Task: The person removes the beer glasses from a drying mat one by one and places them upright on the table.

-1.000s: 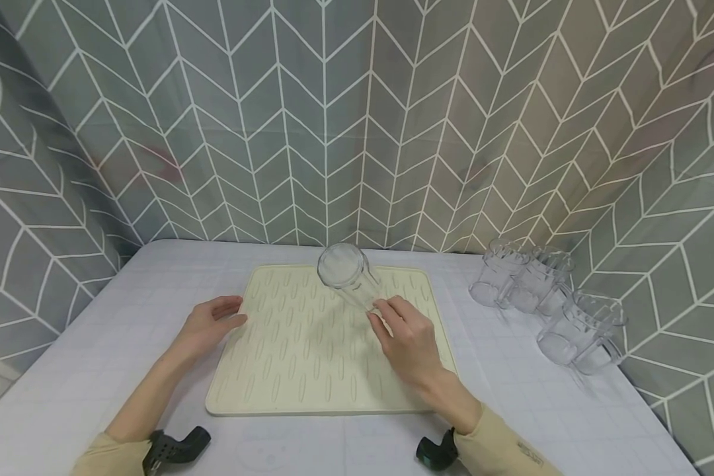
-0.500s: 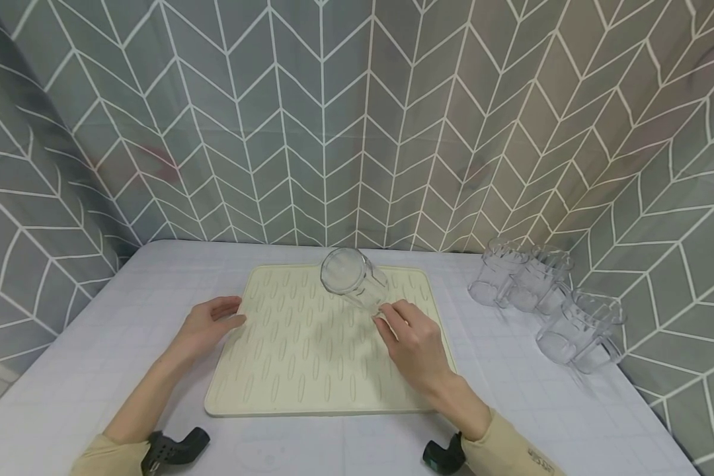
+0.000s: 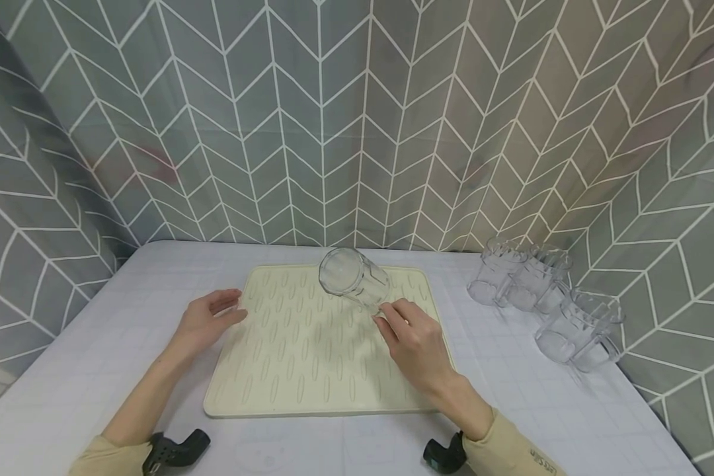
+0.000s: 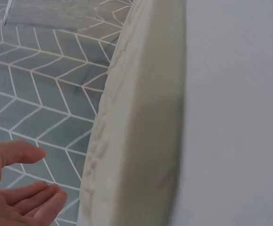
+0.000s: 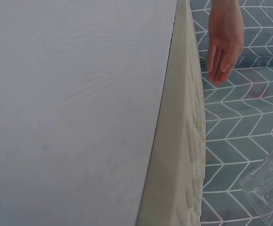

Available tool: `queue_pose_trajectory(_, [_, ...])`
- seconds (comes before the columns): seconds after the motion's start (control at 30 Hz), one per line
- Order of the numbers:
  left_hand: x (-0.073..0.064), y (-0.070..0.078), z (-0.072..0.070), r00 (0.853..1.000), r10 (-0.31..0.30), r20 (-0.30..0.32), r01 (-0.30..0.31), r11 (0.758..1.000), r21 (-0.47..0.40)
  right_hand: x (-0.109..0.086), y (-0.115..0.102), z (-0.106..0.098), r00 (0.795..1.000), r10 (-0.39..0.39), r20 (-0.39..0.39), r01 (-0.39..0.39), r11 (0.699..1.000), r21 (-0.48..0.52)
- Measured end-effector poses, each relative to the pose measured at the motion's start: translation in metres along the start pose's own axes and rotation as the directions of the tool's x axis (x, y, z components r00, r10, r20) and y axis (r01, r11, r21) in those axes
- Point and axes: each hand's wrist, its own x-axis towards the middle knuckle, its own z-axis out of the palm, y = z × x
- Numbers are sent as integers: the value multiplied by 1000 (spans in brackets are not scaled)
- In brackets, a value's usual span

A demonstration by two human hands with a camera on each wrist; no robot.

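A clear glass mug (image 3: 354, 277) is held tilted over the pale yellow ridged mat (image 3: 285, 370), its round end towards the upper left. My right hand (image 3: 416, 344) pinches the mug at its lower right end; whether by rim or handle I cannot tell. Part of the same glass (image 5: 268, 188) shows at the lower right of the right wrist view. My left hand (image 3: 205, 320) is beside the mat's left edge with relaxed fingers and holds nothing. In the left wrist view, the left thumb and fingers (image 4: 37, 197) are apart.
Several clear glass mugs with handles stand at the right of the white-covered table, one nearer mug (image 3: 580, 327) apart from the mugs behind (image 3: 535, 277). A patterned curtain (image 3: 345, 132) rises behind the table and along its sides.
My right hand has shifted slightly right with the mug, whose tilt has changed a little. The left hand stays almost where it was, by the mat's edge.
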Motion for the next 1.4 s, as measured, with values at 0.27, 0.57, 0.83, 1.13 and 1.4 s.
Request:
queue_pose_trajectory(0.27, [-7,34,6,996,84,12,-83,993,-84,2,-1,-2,1000,-3,5,3,1000,-3])
queue_pose_trajectory(0.57, [-15,60,17,987,153,44,-144,977,-157,2,-2,-1,1000,-3,1,3,1000,0])
queue_pose_trajectory(0.83, [-26,82,25,980,194,42,-183,964,-191,3,-4,-3,1000,6,28,-6,1000,1])
queue_pose_trajectory(1.13, [-29,97,37,970,239,36,-229,958,-171,4,-7,-4,999,11,50,-11,1000,-7])
queue_pose_trajectory(1.4, [-26,109,48,957,290,21,-281,939,-198,3,-7,-1,999,-22,31,22,1000,-10])
